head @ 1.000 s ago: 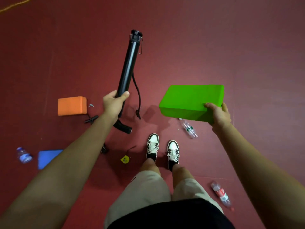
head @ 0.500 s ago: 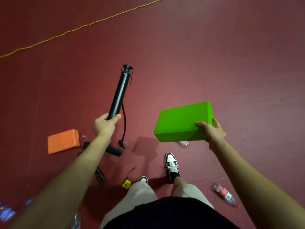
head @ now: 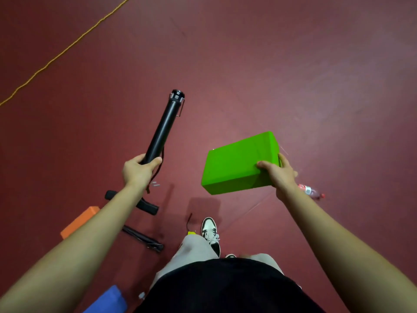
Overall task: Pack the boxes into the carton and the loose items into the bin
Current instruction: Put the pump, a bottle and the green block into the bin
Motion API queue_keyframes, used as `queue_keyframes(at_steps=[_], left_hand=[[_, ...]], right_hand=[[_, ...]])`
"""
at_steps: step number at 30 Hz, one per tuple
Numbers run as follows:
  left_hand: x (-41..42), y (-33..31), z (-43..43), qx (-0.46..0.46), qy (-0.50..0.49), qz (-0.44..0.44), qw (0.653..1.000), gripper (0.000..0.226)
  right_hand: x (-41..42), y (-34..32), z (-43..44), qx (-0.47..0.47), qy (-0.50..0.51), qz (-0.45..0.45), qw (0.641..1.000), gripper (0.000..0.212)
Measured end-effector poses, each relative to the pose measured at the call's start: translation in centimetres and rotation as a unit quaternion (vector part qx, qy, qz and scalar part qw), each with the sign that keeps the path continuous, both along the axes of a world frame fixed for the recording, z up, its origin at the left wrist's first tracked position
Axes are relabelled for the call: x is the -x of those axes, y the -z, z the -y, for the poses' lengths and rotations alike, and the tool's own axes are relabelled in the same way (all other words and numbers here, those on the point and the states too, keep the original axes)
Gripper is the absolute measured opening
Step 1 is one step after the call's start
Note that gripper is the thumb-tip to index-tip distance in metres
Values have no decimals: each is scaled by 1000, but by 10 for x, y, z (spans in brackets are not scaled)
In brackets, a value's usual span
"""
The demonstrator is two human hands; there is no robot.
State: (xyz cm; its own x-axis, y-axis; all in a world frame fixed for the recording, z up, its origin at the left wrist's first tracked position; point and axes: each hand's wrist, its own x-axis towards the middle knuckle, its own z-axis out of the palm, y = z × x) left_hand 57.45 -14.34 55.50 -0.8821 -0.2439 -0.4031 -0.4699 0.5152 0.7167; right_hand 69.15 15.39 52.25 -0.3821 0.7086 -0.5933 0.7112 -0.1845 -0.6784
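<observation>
Green box [head: 239,163]: pinched at its near right corner by your right hand [head: 277,175], thumb on top, fingers behind, carried clear of the floor [head: 293,75]. Black tube [head: 163,129]: your left hand [head: 137,171] wrapped round its lower end, cord dangling. Change over the last second: both grips unchanged, while the orange box [head: 79,221] has slid down toward your left forearm, so you are stepping away. Carton, bin: not in view. Judgement: carrying leg, drop-off pending; orange box and blue box [head: 108,300] uncollected.
</observation>
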Motion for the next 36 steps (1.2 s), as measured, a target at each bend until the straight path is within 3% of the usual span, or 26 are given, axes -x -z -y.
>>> queue_keyframes(at_steps=[5,10,20,28,36], left_hand=[[-35,-7,-27,-14,67,-3,998,43],[-90,-19,-48,-20,131,-19,991,42],[-192,-49,-98,-57,278,-26,959,40],[-235,-75,-140,-73,461,-30,884,34],[-314,-80,-151,-66,635,-38,769,46]], right_hand=[[-81,-5,-5,24,63,-36,997,112],[-178,-18,-3,11,134,-20,991,82],[-345,-51,26,-47,281,-43,958,73],[-436,-69,80,-75,443,-80,890,74],[-529,-80,192,-102,594,-78,794,75]])
